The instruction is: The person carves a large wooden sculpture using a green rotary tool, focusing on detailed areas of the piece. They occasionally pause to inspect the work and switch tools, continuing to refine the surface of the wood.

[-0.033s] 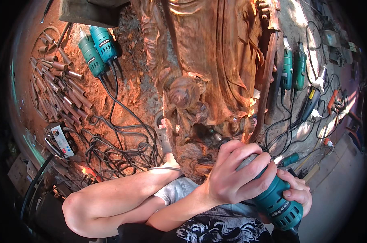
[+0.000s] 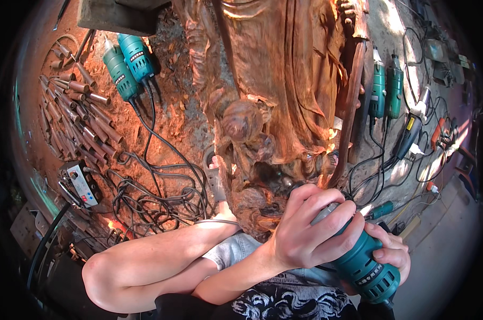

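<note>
9–10 o'clock: heap of slender brown rods (image 2: 81,113), some ends shiny. 12–1: carved reddish-brown wooden figure (image 2: 263,69), smooth flowing folds. 4–5: left hand (image 2: 319,226), knuckles up, fingers clamped round a cylindrical, slotted green power tool (image 2: 357,253); its label (image 2: 370,276) bears white characters. 4: right hand (image 2: 393,253) grips the tool's right side.
</note>
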